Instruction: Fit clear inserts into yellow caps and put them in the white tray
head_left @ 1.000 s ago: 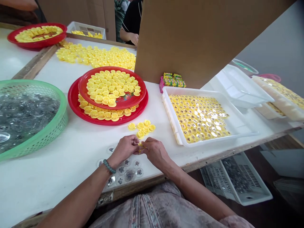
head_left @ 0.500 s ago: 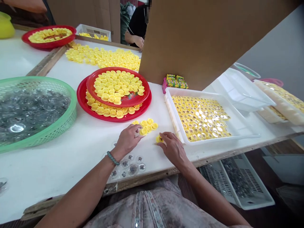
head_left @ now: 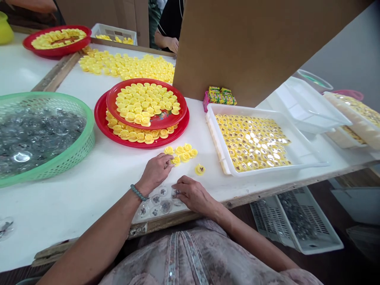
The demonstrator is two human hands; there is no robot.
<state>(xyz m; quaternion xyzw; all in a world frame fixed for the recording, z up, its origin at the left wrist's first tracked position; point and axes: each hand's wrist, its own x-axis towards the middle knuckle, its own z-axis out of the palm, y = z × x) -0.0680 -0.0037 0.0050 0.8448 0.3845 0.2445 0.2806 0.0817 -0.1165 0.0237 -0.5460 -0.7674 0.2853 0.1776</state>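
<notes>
Fingers point(head_left: 179, 186) touch disc point(head_left: 174, 194); tray point(head_left: 305, 156) holds yellow pieces point(head_left: 251, 142).

Loose caps point(head_left: 185, 157) are set before stacked plates point(head_left: 162, 120) — flanked by a basket point(head_left: 71, 154), left, and a tub point(head_left: 305, 154), right.

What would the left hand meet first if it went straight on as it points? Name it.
The nearest yellow piece, which the left hand seems to touch, though depth is unclear; more yellow pieces lie just beyond.
</notes>
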